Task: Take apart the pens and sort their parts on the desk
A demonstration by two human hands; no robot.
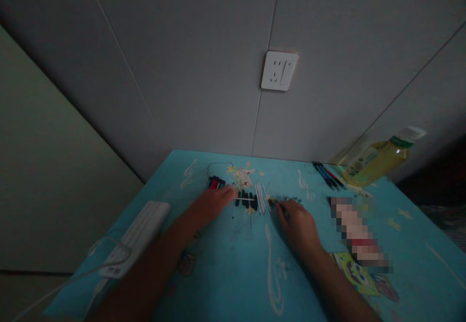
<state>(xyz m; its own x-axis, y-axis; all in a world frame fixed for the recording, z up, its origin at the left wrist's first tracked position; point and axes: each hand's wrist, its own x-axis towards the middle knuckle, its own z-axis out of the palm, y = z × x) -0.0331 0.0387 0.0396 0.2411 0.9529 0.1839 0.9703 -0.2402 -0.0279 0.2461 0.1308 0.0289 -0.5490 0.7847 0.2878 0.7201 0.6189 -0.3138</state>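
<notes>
My left hand [217,199] is closed in a pinch on a thin white rod [246,198], which looks like a pen refill. It points right across a row of short black pen parts [241,200] on the table. Just left of those fingers lies a bunch of black and red pen pieces [216,182]. Several slim white refills [260,196] lie side by side between my hands. My right hand [297,219] rests to their right, its fingers curled together at some small dark pieces [272,202]; what they hold is too dim to make out.
A blue patterned tabletop [225,273] meets the grey wall. On the left is a white power strip [140,234] with a cable. Several pens [328,175], a tilted yellow bottle [378,161] and a blurred-out long item [358,234] lie right. A socket [279,71] is on the wall.
</notes>
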